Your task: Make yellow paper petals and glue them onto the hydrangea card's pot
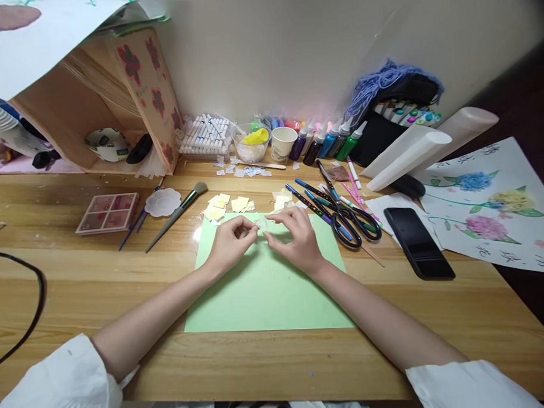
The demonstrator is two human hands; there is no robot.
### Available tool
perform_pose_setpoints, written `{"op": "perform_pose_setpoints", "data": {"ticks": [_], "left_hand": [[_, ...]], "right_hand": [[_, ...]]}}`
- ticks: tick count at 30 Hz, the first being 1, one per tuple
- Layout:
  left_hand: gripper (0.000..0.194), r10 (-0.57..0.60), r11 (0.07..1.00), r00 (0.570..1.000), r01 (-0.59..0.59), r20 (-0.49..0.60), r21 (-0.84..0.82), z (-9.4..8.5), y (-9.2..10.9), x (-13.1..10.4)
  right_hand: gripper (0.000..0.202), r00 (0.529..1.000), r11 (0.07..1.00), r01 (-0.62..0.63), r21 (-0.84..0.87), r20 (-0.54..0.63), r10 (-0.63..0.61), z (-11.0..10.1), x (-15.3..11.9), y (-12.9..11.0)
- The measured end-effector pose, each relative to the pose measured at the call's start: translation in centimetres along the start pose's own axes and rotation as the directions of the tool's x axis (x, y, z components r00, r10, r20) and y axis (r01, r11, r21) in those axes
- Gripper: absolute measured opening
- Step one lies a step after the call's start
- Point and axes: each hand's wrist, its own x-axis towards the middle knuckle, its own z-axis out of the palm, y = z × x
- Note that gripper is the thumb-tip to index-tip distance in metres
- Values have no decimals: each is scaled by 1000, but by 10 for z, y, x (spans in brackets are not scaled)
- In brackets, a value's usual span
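Over the upper part of a light green sheet of paper (257,294), my left hand (229,244) pinches a small pale, see-through scrap (262,224) between thumb and forefinger. My right hand (299,239) is close beside it, thumb and forefinger apart on either side of the scrap's right end. Whether those fingertips touch it I cannot tell. Along the sheet's top edge lie piles of pale yellow paper pieces (240,204), one partly hidden behind my right hand. The scrap's exact material is too small to make out.
Black scissors (339,210) lie among markers right of the sheet, near a black phone (418,243). Leftward are a brush (176,216), a white flower-shaped palette (163,202) and a four-part palette (108,213). Behind stand a paper cup (283,145), a bowl (251,150) and paint bottles (327,144).
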Motion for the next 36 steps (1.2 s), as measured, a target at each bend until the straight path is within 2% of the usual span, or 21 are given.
{"op": "perform_pose_setpoints", "data": {"ticks": [2,4,7,9,12,15,19,25,28,31,34,36], "left_hand": [[20,14,1000,999,-13,44,-13,1,1,-1],[22,29,1000,997,-30,66,8,0,2,-1],[21,111,978,994,-113,19,174,-8,4,4],[19,216,905,976,-185,-39,384,-16,2,12],[20,305,733,950,-191,-65,653,-28,-4,23],[16,306,622,952,-179,-26,762,-31,-8,31],[15,309,572,951,-176,-12,802,-29,-9,32],[12,327,656,941,-161,-84,738,-28,-11,30],[9,312,740,937,-137,-156,659,-31,-11,31],[10,298,850,921,-136,-251,509,-33,-7,29],[12,191,956,936,-109,-297,271,-27,0,22],[14,65,994,972,-43,-227,101,-18,5,14]], "right_hand": [[16,998,999,39,-6,45,-39,2,-2,-5],[8,999,1000,29,-2,37,-29,2,-2,-5],[6,995,996,-87,-10,-41,87,2,-1,2],[6,966,972,-232,-47,-126,225,1,1,10],[22,897,922,-387,-22,-239,371,2,1,18],[25,881,924,-380,51,-286,378,3,0,17],[19,899,942,-329,70,-282,335,4,-1,10],[17,918,952,-298,68,-253,306,2,-1,6],[15,934,964,-251,86,-240,264,0,-1,4],[11,958,975,-168,148,-209,197,-1,-1,1],[8,985,963,-122,239,-91,148,0,-1,-4],[7,990,950,-133,283,-4,139,1,-2,-7]]}}
